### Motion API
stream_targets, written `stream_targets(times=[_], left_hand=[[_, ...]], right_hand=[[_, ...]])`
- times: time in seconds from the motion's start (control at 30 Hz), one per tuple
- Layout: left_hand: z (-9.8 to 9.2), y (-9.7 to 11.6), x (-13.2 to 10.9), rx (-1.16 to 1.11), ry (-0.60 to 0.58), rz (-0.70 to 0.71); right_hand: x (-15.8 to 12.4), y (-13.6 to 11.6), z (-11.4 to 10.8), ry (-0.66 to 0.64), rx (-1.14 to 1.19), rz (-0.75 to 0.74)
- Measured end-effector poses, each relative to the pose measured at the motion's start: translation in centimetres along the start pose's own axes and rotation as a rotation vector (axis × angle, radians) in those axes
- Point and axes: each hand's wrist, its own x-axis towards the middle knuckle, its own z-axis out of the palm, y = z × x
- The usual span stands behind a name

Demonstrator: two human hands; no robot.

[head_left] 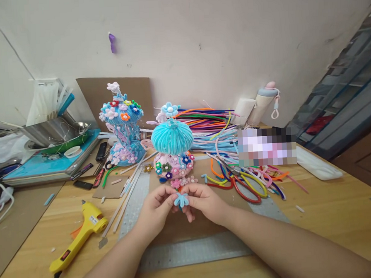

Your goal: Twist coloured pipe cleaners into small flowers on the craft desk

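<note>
Light-blue chenille: a small pipe-cleaner flower (181,199) with short looped petals, pinched between both hands just above the grey cutting mat (191,250), in front of the turquoise mushroom-shaped ornament (172,148).
Left hand (156,207): thumb and forefinger closed narrowly on the flower's left petals; other fingers curled under; wrist low; forearm coming in from the lower left.
Right hand (204,202): thumb and forefinger closed on the right petals, fingertips almost meeting the left hand's; forearm slanting in from the lower right.
Pose: both wrists drawn together near the middle of the mat, palms partly facing each other, flower held upright between them, clear of the table.
Handling note: the stems look soft and wire-cored, so shaping probably goes best with small bends at the petal roots, one hand steadying the centre while the other turns a loop; hard squeezing would likely flatten the pile.
Risk: the petals are tiny and part-hidden by fingertips; how many are formed cannot be told.
Glue gun (81,235): yellow, lying on the wooden table (332,214) to the left, well apart from the hands.
Tall blue ornament (123,130): flower-covered, standing behind and left of the turquoise one.
Stock: loose pipe cleaners (209,125) of many colours heaped against the wall, further bent pieces right of the mat.
</note>
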Motion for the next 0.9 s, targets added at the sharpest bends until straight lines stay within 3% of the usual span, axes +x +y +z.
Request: stream_targets(times=[0.1, 0.23, 0.5, 0.73, 0.9], left_hand=[[0.0, -0.3, 0.2, -0.054, 0.008, -0.035], [0.1, -0.4, 0.1, -0.045, 0.073, -0.024], [0.1, 0.1, -0.6, 0.069, 0.027, 0.074], [0.1, -0.3, -0.8, 0.187, 0.071, 0.124], [0.0, 0.0, -0.6, 0.035, -0.030, 0.046]], right_hand=[[0.0, 0.1, 0.2, 0.048, -0.051, -0.020], [-0.2, 0.0, 0.5, 0.220, -0.335, -0.128], [-1.0, -0.7, 0.8, 0.244, -0.603, -0.272], [-0.9, -0.4, 1.1, 0.287, -0.441, -0.163], [-0.5, -1.0, 0.7, 0.169, -0.270, -0.061]])
